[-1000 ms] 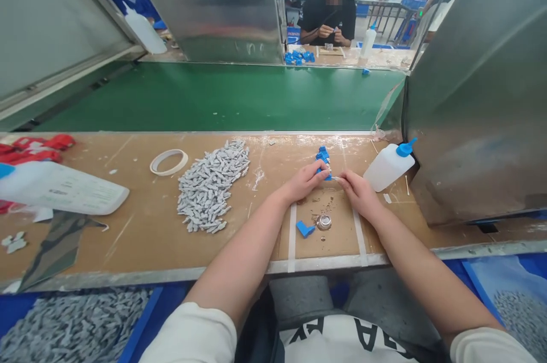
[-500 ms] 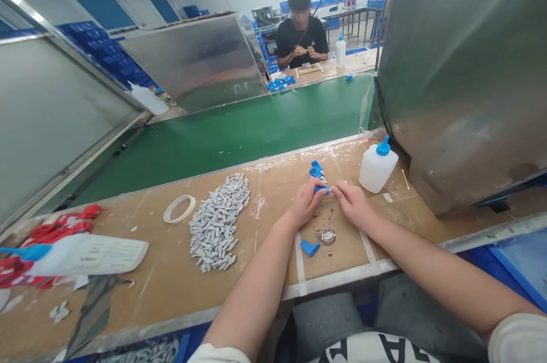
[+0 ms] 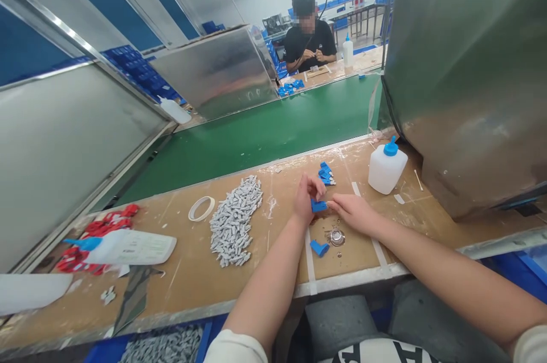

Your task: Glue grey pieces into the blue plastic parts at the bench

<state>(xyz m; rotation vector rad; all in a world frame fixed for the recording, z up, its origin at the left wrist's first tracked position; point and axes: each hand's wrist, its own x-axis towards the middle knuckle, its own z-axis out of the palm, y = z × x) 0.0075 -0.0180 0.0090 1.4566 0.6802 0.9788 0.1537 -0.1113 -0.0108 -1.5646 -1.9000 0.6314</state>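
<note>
Keeping a blue piece (image 3: 318, 206) between both hands, above the table (image 3: 277, 260)
In the head view, the left hand (image 3: 303, 203) is half curled around it, grip unclear; the right hand's fingertips are pinched together at its end, anything between them hidden. The metal cup (image 3: 337, 237) is placed close, probably for short reaches.

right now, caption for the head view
Two hands work on a blue piece beside a heap of gray parts on a brown workbench.
</note>
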